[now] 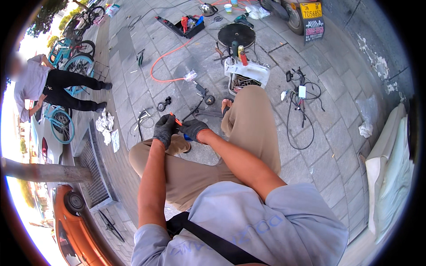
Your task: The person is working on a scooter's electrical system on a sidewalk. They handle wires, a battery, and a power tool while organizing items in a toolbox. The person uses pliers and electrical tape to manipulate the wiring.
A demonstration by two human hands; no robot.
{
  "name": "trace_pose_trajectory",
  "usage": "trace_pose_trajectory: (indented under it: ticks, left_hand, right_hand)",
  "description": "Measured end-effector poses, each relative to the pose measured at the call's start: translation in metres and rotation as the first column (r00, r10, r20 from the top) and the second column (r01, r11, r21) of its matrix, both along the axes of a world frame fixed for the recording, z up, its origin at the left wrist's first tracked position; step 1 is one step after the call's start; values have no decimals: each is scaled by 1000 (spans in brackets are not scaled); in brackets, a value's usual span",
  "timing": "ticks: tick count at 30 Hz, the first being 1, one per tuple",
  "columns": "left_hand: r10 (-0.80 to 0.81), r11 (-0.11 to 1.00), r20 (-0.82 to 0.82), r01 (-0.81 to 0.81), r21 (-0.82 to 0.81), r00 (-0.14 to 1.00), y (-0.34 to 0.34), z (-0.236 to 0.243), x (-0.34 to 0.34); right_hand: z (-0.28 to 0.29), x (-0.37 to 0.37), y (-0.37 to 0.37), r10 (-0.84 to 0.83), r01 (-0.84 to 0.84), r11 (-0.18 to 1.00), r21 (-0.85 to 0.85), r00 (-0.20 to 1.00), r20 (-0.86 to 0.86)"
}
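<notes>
Both my hands wear dark grey gloves and meet in front of my bent knees. My left hand (164,130) is closed on a slim orange-red piece (176,120), which sticks out at its fingertips; its exact kind is too small to tell. Close beside it, my right hand (194,128) has its fingers curled together, and what they pinch is hidden. A bit of something blue (187,138) shows below the right hand. On the paving just beyond lie a black part with a round end (209,99), a small black round part (164,104) and a cable (141,124).
A white bin of tools (262,73) stands ahead, by a round black stool (236,35). Farther off are an open toolbox (188,27), a drill (242,18) and an orange hose (155,66). Tangled cables (302,99) lie right. A person (53,86) stands left, near bicycles.
</notes>
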State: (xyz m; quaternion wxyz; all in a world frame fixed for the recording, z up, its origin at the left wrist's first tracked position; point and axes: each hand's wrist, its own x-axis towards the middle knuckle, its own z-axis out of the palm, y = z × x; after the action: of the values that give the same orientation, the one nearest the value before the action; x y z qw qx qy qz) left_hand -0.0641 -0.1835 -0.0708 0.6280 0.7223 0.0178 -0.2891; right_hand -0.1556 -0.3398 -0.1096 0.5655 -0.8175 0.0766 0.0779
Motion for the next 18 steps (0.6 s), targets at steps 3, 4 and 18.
trace_pose_trajectory:
  ticks: [3,4,18]
  left_hand:
    - [-66,997,45,68,-25,997,-2,4,-1]
    - [-71,997,94,70,9,993,-5,10,-4]
    - [-85,986,102,98,-133,991,11,28,-7]
  right_hand:
    - [-11,4,-2,-113,110,993,41,991,77]
    - [-19,8,0,-147,162,986,-41,956,255]
    - [-11,16,18,-245,240,924,298,969,-21]
